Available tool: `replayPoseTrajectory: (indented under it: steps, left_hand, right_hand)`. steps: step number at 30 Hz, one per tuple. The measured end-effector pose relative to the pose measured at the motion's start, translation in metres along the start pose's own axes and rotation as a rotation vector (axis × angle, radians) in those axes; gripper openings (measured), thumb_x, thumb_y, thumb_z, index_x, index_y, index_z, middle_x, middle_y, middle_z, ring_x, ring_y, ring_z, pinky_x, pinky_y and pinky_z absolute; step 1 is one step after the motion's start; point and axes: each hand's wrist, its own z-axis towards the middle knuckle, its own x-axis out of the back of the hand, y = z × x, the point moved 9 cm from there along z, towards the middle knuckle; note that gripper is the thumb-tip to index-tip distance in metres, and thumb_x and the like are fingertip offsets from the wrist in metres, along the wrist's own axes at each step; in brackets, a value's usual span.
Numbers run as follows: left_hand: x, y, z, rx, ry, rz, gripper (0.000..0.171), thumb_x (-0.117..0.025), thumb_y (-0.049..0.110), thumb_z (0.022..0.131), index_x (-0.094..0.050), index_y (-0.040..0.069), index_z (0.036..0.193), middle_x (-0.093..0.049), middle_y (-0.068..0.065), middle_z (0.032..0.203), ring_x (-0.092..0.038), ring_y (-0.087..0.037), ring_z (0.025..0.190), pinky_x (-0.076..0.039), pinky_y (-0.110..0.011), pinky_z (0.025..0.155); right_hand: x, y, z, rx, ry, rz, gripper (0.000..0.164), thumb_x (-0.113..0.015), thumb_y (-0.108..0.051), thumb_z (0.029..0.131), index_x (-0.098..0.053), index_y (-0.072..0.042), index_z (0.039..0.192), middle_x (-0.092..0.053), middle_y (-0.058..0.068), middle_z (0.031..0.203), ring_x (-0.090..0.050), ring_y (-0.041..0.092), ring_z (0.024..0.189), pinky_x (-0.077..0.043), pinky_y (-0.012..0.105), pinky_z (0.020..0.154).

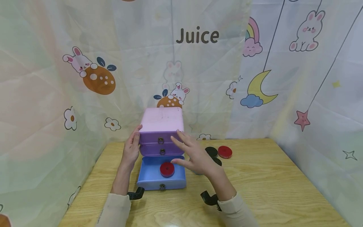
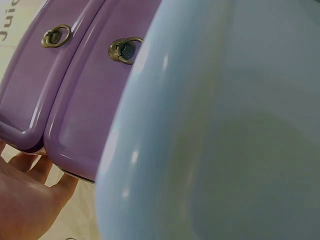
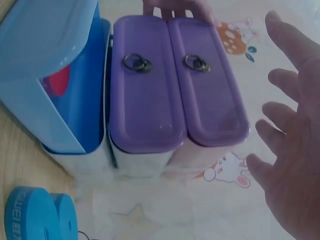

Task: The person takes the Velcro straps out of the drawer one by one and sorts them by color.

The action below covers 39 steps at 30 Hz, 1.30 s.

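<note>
A small drawer cabinet with a pink top (image 1: 161, 118) stands on the table. Its two purple drawers (image 1: 150, 137) are closed and carry brass ring pulls. Below them the blue drawer (image 1: 148, 185) is pulled out, with a red tape-like roll (image 1: 167, 169) lying in it. My left hand (image 1: 131, 148) rests against the cabinet's left side near the front, fingers along the wall. My right hand (image 1: 195, 154) is raised in front of the right side, fingers spread and nothing held. In the right wrist view, a gap shows between this hand (image 3: 295, 130) and the drawers.
Right of the cabinet lie two dark rolls (image 1: 211, 152) and another red roll (image 1: 225, 152). Blue rolls (image 3: 32, 215) sit beside the cabinet in the right wrist view, mostly hidden from the head view. A printed curtain (image 1: 136, 78) hangs close behind the wooden table (image 1: 255, 183).
</note>
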Motion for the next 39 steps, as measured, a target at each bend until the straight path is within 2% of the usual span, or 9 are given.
replayPoseTrajectory:
  steps: [5, 10, 14, 18, 24, 29, 32, 39]
  left_hand:
    - [0.000, 0.000, 0.000, -0.007, 0.004, -0.006, 0.054, -0.039, 0.052, 0.110, -0.043, 0.030, 0.159, -0.035, 0.004, 0.169, -0.034, -0.022, 0.156, -0.028, -0.051, 0.128]
    - [0.001, 0.000, -0.001, -0.001, 0.010, 0.003, 0.054, -0.039, 0.053, 0.110, -0.044, 0.031, 0.159, -0.036, 0.005, 0.169, -0.034, -0.022, 0.156, -0.028, -0.052, 0.128]
    - [0.000, 0.001, -0.001, 0.005, 0.012, 0.008, 0.055, -0.039, 0.056, 0.109, -0.044, 0.033, 0.159, -0.036, 0.006, 0.169, -0.033, -0.022, 0.156, -0.028, -0.053, 0.127]
    - [0.000, 0.001, -0.001, 0.002, 0.008, 0.014, 0.055, -0.039, 0.056, 0.109, -0.043, 0.033, 0.159, -0.035, 0.006, 0.169, -0.033, -0.023, 0.157, -0.028, -0.054, 0.127]
    - [0.001, 0.000, -0.002, 0.015, 0.013, 0.022, 0.055, -0.039, 0.056, 0.109, -0.043, 0.034, 0.159, -0.035, 0.007, 0.169, -0.032, -0.022, 0.157, -0.028, -0.054, 0.127]
    - [0.000, 0.001, -0.002, 0.018, 0.011, 0.022, 0.054, -0.039, 0.055, 0.109, -0.044, 0.034, 0.159, -0.035, 0.007, 0.169, -0.032, -0.023, 0.157, -0.028, -0.055, 0.127]
    - [0.000, 0.001, -0.002, 0.019, 0.009, 0.022, 0.054, -0.039, 0.056, 0.109, -0.044, 0.034, 0.158, -0.034, 0.007, 0.169, -0.032, -0.023, 0.157, -0.029, -0.055, 0.126]
    - [0.000, 0.002, -0.001, 0.020, 0.005, 0.007, 0.055, -0.040, 0.056, 0.109, -0.044, 0.034, 0.158, -0.033, 0.008, 0.170, -0.031, -0.022, 0.157, -0.029, -0.057, 0.126]
  right_hand:
    - [-0.013, -0.005, 0.001, -0.017, -0.087, 0.082, 0.081, -0.064, -0.061, 0.098, -0.028, -0.035, 0.165, -0.020, 0.000, 0.175, -0.015, 0.019, 0.162, -0.025, 0.057, 0.127]
    - [-0.028, -0.005, 0.002, -0.059, -0.178, 0.129, 0.077, -0.059, -0.065, 0.098, -0.031, -0.036, 0.164, -0.026, -0.004, 0.173, -0.026, 0.021, 0.159, -0.039, 0.057, 0.120]
    - [-0.037, -0.005, 0.003, -0.062, -0.217, 0.128, 0.073, -0.058, -0.064, 0.099, -0.038, -0.033, 0.162, -0.036, -0.003, 0.169, -0.036, 0.024, 0.155, -0.044, 0.057, 0.117]
    - [-0.048, -0.001, 0.004, -0.068, -0.244, 0.136, 0.070, -0.056, -0.063, 0.101, -0.042, -0.029, 0.160, -0.044, -0.005, 0.164, -0.043, 0.021, 0.151, -0.045, 0.051, 0.118]
    - [-0.074, 0.014, 0.003, -0.109, -0.294, 0.204, 0.066, -0.054, -0.062, 0.102, -0.049, -0.025, 0.157, -0.053, -0.006, 0.157, -0.051, 0.018, 0.145, -0.048, 0.045, 0.116]
    - [-0.092, 0.027, 0.002, -0.095, -0.295, 0.209, 0.062, -0.060, -0.055, 0.102, -0.052, -0.023, 0.154, -0.055, -0.002, 0.156, -0.051, 0.020, 0.145, -0.047, 0.043, 0.116]
    - [-0.098, 0.031, 0.003, -0.077, -0.282, 0.191, 0.061, -0.065, -0.051, 0.101, -0.055, -0.021, 0.152, -0.057, -0.002, 0.154, -0.053, 0.019, 0.143, -0.048, 0.042, 0.115]
    - [-0.108, 0.036, 0.004, -0.097, -0.278, 0.154, 0.060, -0.072, -0.047, 0.097, -0.062, -0.014, 0.146, -0.064, -0.001, 0.146, -0.060, 0.017, 0.135, -0.051, 0.039, 0.111]
